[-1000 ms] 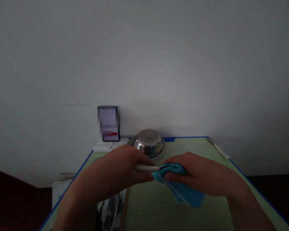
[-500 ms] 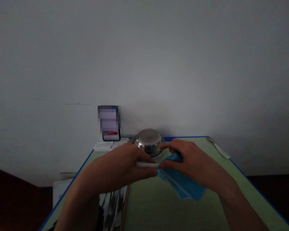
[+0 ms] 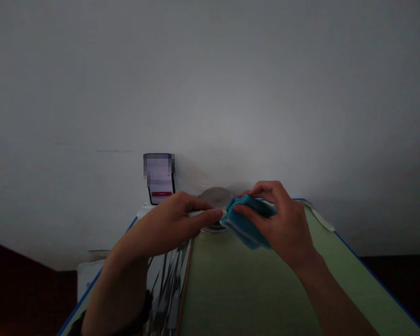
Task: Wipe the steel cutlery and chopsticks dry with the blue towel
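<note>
Pinched in my left hand [image 3: 178, 221] is a slim white handle [image 3: 196, 213], mostly covered by the fingers. My right hand [image 3: 287, 226] grips a folded blue cloth [image 3: 248, 229], whose lower edge hangs loose. The cloth touches the right end of the white handle; whatever part lies inside the folds is hidden. Both hands are raised above the table, close together. Behind them an upturned metal bowl [image 3: 215, 196] is partly covered by my left fingers.
A phone [image 3: 161, 184] leans upright at the back left. Several pieces of metal cutlery [image 3: 165, 284] lie on a white surface under my left forearm. A white-handled utensil [image 3: 322, 219] rests along the right edge of the green table [image 3: 252, 294]. The wall stands directly behind.
Both hands have risen, with the cloth and the handle still in them. The cloth is now bunched higher at the handle's end, and my right fingers have shifted around it.
</note>
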A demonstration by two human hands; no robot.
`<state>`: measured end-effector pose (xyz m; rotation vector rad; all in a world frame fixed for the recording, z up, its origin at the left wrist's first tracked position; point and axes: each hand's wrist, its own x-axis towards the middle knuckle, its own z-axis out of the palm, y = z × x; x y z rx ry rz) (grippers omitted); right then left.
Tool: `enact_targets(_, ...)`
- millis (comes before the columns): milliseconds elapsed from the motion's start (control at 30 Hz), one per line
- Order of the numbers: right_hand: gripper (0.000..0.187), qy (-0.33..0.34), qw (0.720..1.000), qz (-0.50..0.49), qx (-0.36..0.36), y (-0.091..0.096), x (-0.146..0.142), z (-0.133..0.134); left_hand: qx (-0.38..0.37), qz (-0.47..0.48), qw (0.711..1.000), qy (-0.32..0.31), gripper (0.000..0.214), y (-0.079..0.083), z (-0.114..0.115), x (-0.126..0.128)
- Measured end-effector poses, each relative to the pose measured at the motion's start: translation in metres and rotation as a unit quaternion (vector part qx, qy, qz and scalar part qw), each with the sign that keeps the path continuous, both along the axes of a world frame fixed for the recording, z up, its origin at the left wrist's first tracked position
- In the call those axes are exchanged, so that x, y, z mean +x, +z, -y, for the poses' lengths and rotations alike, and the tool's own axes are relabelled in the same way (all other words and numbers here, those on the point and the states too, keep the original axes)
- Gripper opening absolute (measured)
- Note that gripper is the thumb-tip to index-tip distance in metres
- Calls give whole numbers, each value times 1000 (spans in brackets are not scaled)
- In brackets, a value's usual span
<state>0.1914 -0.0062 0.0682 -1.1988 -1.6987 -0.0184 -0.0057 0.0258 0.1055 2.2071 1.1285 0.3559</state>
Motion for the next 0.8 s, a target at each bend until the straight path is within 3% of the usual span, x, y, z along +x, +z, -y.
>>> enact_targets(133, 14, 6, 996, 77, 51, -3, 1, -3, -21, 52, 998, 11, 42, -1, 1, 2)
enact_targets(233, 18, 24, 990, 133, 44, -3, 3, -2, -37, 91, 995, 23, 40, -2, -1, 4)
enact_targets(400, 45, 45, 970, 238, -23, -3, 5, 1, -69, 140, 987, 44, 38, -7, -5, 5)
enact_targets(533, 89, 27, 952, 302, -46, -9, -2, 3, -115, 200, 972, 56, 35, -9, -5, 7)
enact_targets(600, 102, 10, 951, 307, -45, -13, -7, 2, -141, 225, 962, 56, 34, -10, -4, 8)
enact_targets(667, 99, -12, 957, 288, -35, -17, -12, 1, -158, 240, 956, 53, 34, -10, -4, 9)
enact_targets(800, 67, -27, 976, 216, -3, -21, -16, -1, -161, 232, 958, 48, 35, -11, -5, 9)
